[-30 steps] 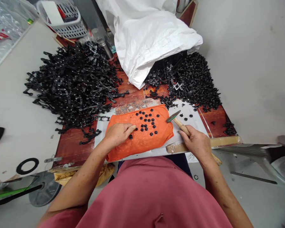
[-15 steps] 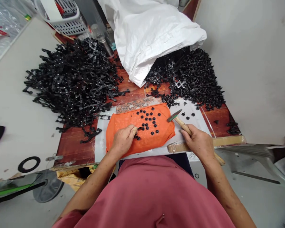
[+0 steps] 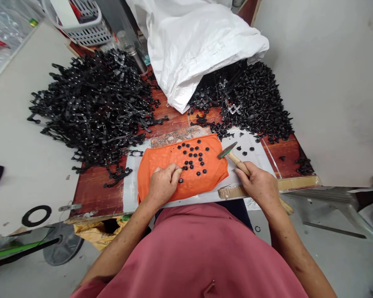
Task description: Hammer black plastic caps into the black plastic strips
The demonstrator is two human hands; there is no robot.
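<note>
My left hand (image 3: 163, 184) rests on an orange cloth (image 3: 161, 159), fingers curled and pinched at small black round caps (image 3: 193, 157) scattered over it. Whether a cap sits between the fingertips I cannot make out. My right hand (image 3: 261, 188) grips the wooden handle of a small hammer (image 3: 233, 154), whose metal head hovers just past the cloth's right edge. The cloth lies on a white sheet (image 3: 130, 188) over a red-brown wooden board (image 3: 93, 190).
A big heap of black plastic strips (image 3: 93, 103) fills the left of the board; another black pile (image 3: 251, 103) sits at the right, under a white woven sack (image 3: 195, 45). A white basket (image 3: 81, 20) and a metal cylinder (image 3: 132, 51) stand behind. A taped wooden bar (image 3: 295, 183) edges the front.
My left hand has slid right across the cloth and curled its fingers in among the caps. The hammer hand has hardly moved.
</note>
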